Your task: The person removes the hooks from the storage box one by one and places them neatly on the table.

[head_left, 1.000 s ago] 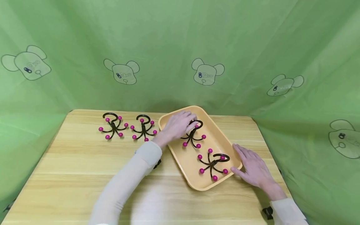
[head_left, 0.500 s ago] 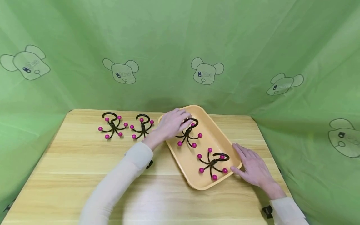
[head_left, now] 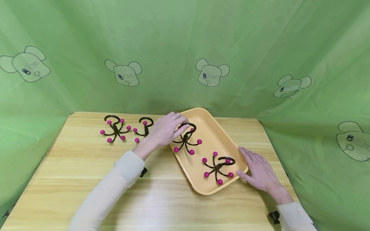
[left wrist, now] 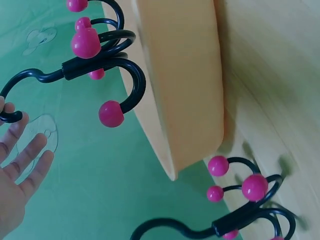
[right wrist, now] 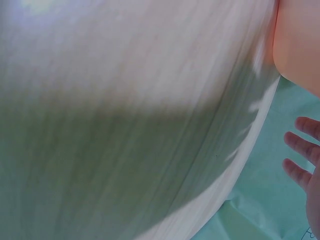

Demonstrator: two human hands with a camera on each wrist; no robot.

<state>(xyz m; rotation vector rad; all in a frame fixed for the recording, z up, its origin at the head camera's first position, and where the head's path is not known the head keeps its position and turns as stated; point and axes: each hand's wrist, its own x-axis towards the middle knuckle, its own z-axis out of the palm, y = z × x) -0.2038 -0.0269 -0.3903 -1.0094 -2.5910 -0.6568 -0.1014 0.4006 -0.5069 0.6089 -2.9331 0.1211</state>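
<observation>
My left hand (head_left: pixel 164 130) pinches the curved top of a black claw-shaped hook hanger (head_left: pixel 185 138), whose several arms end in pink balls. In the left wrist view this hanger (left wrist: pixel 80 67) hangs above the tray's edge, clear of the tabletop. The peach tray (head_left: pixel 208 128) stands at an angle on the table. Inside its near end lies a second such hanger (head_left: pixel 218 166). At the tray's right corner rests my right hand (head_left: pixel 260 171), its fingers fairly straight along the outside and its thumb at the near rim.
Two more hangers, one at the far left (head_left: pixel 115 128) and one partly behind my left hand (head_left: pixel 146 130), sit on the wooden table (head_left: pixel 115 173). A green cloth (head_left: pixel 173 48) printed with mouse heads surrounds the back and sides.
My left hand has moved left with the hanger, from over the tray's middle to its left rim, now covering more of the nearby table hanger. My right hand and the tray stay put.
</observation>
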